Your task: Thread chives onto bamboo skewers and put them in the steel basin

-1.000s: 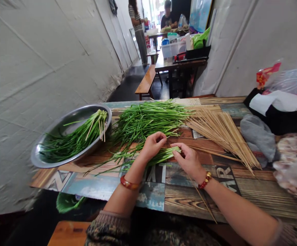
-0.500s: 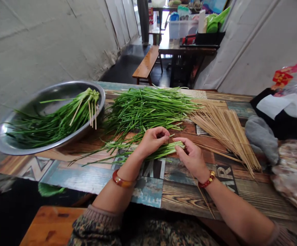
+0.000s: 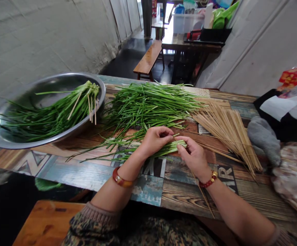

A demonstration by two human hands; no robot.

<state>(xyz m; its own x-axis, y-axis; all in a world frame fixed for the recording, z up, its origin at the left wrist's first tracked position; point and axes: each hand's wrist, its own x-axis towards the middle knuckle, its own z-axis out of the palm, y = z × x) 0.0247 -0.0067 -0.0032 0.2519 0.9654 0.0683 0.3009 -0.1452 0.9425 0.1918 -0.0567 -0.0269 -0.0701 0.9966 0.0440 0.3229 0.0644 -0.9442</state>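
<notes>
A small bunch of garlic chives [image 3: 172,147] lies between my hands, its pale cut ends pointing right. My left hand [image 3: 155,140] is closed in a pinch on a chive stalk at the bunch's upper side. My right hand [image 3: 194,157] has its thumb and fingers closed around the cut ends. A thin bamboo skewer [image 3: 206,200] runs out from under the right hand toward the table's front edge; whether it passes through the chives is hidden. Beyond the hands spreads a large heap of loose chives [image 3: 151,104]. A fan of bamboo skewers [image 3: 231,133] lies to its right.
At the left, a steel basin [image 3: 58,139] holds chives with skewers through their ends. Grey cloth-like material [image 3: 262,138] and a clear bag of pale pieces [image 3: 294,177] sit at the right. Behind stand a bench [image 3: 150,58] and another table [image 3: 176,41].
The view has shifted slightly. Both hands keep nearly the same place at the chive bunch, with the fingertips moved a little closer together.
</notes>
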